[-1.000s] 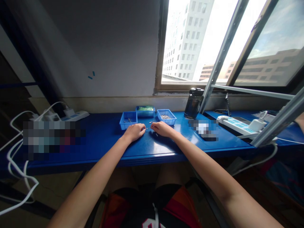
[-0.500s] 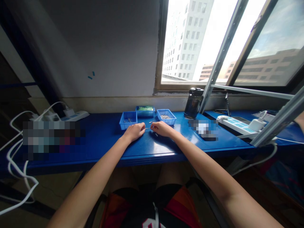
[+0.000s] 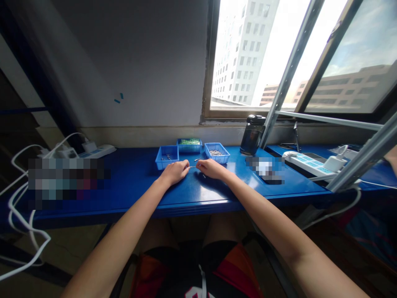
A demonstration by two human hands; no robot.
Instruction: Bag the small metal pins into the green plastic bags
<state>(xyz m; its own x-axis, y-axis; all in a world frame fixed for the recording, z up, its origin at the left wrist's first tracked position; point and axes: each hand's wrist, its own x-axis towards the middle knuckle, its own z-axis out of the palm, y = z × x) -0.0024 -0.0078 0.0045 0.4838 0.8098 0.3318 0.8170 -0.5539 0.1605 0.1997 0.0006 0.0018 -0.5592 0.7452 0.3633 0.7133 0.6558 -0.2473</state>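
Low over the blue table [image 3: 130, 188], my left hand [image 3: 175, 171] and my right hand [image 3: 211, 169] face each other with fingers pinched. A thin, pale metal rod-like piece [image 3: 192, 167] spans the small gap between the fingertips; each hand grips one end. Its exact kind is too small to make out. Just behind my right fingers lies a small dark metal piece [image 3: 197, 159]. Beyond my left hand, a blue bin [image 3: 160, 162] holds a few slim metal parts [image 3: 168, 157]. Past my right hand, another blue bin [image 3: 225, 158] contains many small metal pieces [image 3: 216, 152].
A third blue bin [image 3: 179, 148] with green packets stands against the wall. To the right are a dark bottle [image 3: 252, 136], a blurred item, a metal shelf post [image 3: 287, 78] and a power strip [image 3: 313, 163]. White cables [image 3: 18, 203] and a blurred patch occupy the left.
Both hands stay at nearly the same spot, still pinching the thin metal piece. Slightly more of it seems to show between the fingertips; the bins have not moved.
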